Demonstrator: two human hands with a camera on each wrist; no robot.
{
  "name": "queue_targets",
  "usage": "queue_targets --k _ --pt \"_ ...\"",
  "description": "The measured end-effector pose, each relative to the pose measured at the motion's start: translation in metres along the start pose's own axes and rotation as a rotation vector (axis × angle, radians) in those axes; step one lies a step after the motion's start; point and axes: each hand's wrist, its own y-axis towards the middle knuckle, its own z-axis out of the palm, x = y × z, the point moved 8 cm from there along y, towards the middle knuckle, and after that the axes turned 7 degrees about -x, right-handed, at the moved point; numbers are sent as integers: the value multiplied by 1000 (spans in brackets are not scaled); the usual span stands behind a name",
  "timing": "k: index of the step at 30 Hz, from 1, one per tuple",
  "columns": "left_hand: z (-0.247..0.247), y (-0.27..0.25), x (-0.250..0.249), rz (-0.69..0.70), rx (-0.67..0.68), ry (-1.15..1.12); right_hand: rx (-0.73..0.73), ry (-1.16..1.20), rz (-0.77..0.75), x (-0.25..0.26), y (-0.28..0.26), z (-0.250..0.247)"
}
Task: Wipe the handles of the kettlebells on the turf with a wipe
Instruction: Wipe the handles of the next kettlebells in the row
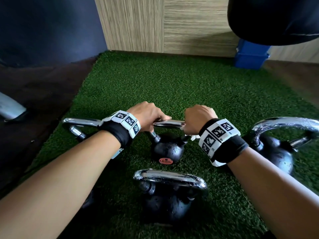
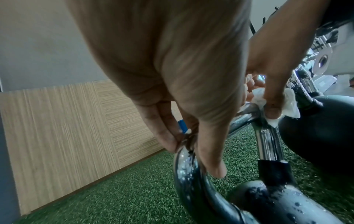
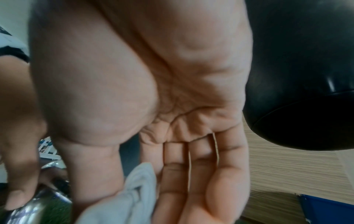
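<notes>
Several black kettlebells with chrome handles stand on the green turf (image 1: 198, 87). My left hand (image 1: 151, 119) grips the left end of the middle kettlebell's handle (image 1: 170, 123); in the left wrist view its fingers (image 2: 166, 136) and thumb pinch the wet chrome bar. My right hand (image 1: 196, 119) holds a white wipe (image 1: 192, 137) at the handle's right corner. There its thumb presses the wipe (image 2: 290, 103) onto the bend. The right wrist view shows the wipe (image 3: 134, 197) held between the thumb and the fingers. The middle kettlebell's ball (image 1: 166, 150) sits below both hands.
Another kettlebell (image 1: 170, 200) stands close in front of me, one (image 1: 276, 154) to the right and a handle (image 1: 81, 121) to the left under my forearm. A black punching bag (image 1: 276, 19) hangs at the upper right above a blue box (image 1: 250, 56). Wood panelling (image 1: 164, 23) closes the far side.
</notes>
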Motion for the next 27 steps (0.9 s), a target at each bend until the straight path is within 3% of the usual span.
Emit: queue_targets --k 9,15,19,22,25,27 --pt "5 -46 33 -239 -37 -294 -40 28 -37 -21 -39 -18" --pt "68 -119 42 -367 192 -489 -54 239 -288 -6 -92 -29" --pt "108 -162 20 -445 270 -667 -23 356 -394 6 -127 -40" --pt "139 -190 -5 -554 364 -937 -60 418 -457 15 -145 -50" --pt "146 -198 -27 -619 293 -1134 28 429 -514 27 -161 -49" --pt "142 -193 -39 -576 212 -1129 108 391 -560 35 -171 -41"
